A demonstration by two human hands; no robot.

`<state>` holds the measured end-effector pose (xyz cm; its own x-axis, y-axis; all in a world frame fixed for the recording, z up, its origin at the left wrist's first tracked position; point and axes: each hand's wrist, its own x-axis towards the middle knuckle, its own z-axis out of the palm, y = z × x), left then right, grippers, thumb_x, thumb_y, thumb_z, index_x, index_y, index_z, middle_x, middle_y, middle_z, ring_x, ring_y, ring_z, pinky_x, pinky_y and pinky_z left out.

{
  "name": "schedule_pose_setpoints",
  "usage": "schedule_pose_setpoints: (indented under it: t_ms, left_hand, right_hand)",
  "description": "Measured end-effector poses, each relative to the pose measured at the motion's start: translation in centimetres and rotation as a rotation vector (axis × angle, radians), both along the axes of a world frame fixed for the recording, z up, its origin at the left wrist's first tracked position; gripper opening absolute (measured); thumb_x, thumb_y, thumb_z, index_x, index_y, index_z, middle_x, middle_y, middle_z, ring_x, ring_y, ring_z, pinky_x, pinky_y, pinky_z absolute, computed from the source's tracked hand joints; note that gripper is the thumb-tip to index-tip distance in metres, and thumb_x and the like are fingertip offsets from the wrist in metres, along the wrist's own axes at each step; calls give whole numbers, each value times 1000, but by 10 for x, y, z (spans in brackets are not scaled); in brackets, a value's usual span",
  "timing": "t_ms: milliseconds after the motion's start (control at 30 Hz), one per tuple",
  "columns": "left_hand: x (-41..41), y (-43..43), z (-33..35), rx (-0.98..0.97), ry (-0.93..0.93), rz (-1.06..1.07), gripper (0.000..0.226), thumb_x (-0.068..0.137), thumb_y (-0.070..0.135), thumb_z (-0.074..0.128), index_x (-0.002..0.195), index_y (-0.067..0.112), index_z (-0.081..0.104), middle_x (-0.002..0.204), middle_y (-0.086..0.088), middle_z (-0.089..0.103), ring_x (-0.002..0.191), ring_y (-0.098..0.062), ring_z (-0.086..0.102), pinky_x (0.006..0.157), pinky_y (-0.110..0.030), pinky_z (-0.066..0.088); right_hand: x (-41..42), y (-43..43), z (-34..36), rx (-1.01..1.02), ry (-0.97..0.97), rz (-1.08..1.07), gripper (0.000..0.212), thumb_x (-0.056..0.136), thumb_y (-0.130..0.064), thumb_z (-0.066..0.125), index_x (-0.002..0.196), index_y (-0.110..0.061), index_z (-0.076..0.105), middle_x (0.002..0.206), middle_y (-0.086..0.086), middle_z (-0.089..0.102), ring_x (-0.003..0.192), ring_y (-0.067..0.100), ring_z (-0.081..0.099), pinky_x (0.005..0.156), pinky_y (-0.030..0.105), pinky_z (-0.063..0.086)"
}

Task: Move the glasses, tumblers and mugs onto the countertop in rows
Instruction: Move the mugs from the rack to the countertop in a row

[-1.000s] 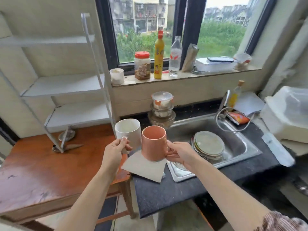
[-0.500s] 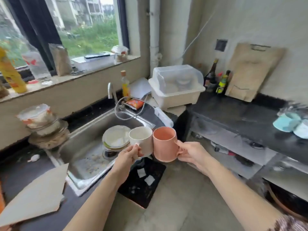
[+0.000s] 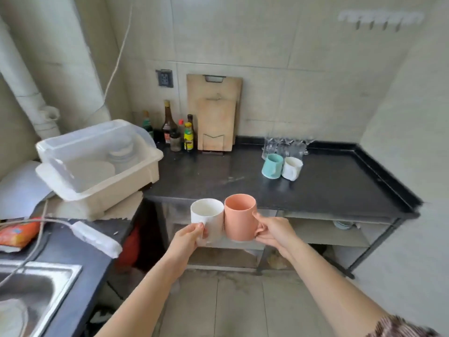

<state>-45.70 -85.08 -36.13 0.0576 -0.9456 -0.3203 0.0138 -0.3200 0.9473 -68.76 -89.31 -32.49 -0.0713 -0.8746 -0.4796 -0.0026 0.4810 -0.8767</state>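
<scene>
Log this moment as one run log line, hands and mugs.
left hand: holds white mug | right hand: holds orange mug | countertop: teal mug, second white mug, glasses behind

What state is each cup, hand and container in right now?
white mug: upright, held by left hand
orange mug: upright, held by right hand
teal mug: upright on countertop
second white mug: upright beside teal mug
glasses: grouped behind them
dish bin: lid raised
</scene>
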Motion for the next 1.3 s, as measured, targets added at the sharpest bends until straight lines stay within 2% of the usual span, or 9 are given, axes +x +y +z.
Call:
schedule_pose_setpoints:
  t_ms: [133, 233, 333, 567, 800, 967, 1100, 1200, 1300]
  left_hand:
    - [-32, -74, -1, 11, -58, -115, 29, 96, 31, 49, 84, 12, 67, 89, -2, 61, 90, -20, 50, 85, -33, 38]
    - [-65, -126, 1, 34, -82, -189, 29, 95, 31, 49, 77, 15, 65, 88, -2, 60, 86, -20, 49, 81, -31, 39]
    - [-97, -165, -5, 76, -93, -250, 27, 96, 32, 48, 86, 17, 68, 88, -1, 57, 80, -16, 47, 73, -29, 39]
    - [-181, -233, -22, 131, -102, -314, 27, 93, 37, 49, 90, 19, 70, 106, -9, 62, 90, -22, 52, 91, -37, 45]
    - [-284, -297, -31, 151, -76, -367, 23, 93, 35, 50, 85, 21, 67, 103, -5, 63, 90, -20, 57, 85, -34, 48]
    - [-369, -353, -43, 223, -77, -300, 18, 95, 35, 50, 102, 20, 59, 108, 0, 58, 106, -21, 54, 96, -35, 45]
    - [-426, -394, -49, 316, -65, -237, 16, 96, 33, 50, 97, 20, 58, 111, 0, 58, 109, -22, 53, 104, -40, 43]
    - [-460, -419, -58, 342, -61, -139, 18, 95, 33, 49, 87, 24, 62, 100, 3, 59, 102, -21, 55, 100, -38, 46]
    - [-484, -437, -69, 342, -99, -30, 19, 95, 34, 49, 94, 21, 63, 93, 5, 58, 90, -15, 56, 88, -31, 48]
  right_hand:
    - [-22, -49, -9, 52, -47, -226, 33, 80, -32, 77, 67, -10, 56, 63, 7, 55, 63, 22, 56, 85, 43, 58]
    - [-45, -81, -19, 68, -96, -388, 35, 79, -33, 78, 64, -11, 54, 63, 6, 56, 58, 20, 55, 78, 40, 59]
    - [-70, -102, -30, 87, -77, -481, 33, 79, -36, 77, 71, -9, 59, 68, 7, 58, 62, 20, 58, 66, 34, 58]
    - [-143, -146, -43, 111, -52, -615, 33, 82, -37, 73, 76, -9, 57, 71, 6, 55, 61, 18, 53, 53, 27, 53]
    - [-246, -217, -49, 107, -43, -672, 32, 82, -32, 75, 81, -4, 59, 87, 14, 61, 71, 21, 56, 72, 35, 57]
    - [-331, -282, -59, 167, 51, -588, 34, 81, -37, 75, 90, -6, 61, 99, 15, 68, 93, 28, 67, 83, 39, 59]
    - [-393, -335, -69, 195, 87, -508, 36, 82, -38, 74, 92, -6, 62, 96, 16, 68, 89, 27, 68, 81, 38, 59]
    - [-421, -373, -78, 210, 122, -461, 38, 82, -43, 71, 92, -7, 64, 90, 11, 68, 84, 24, 69, 80, 35, 59]
    - [-433, -402, -87, 251, 132, -440, 35, 82, -48, 69, 85, -14, 61, 89, 6, 67, 81, 21, 68, 77, 32, 56]
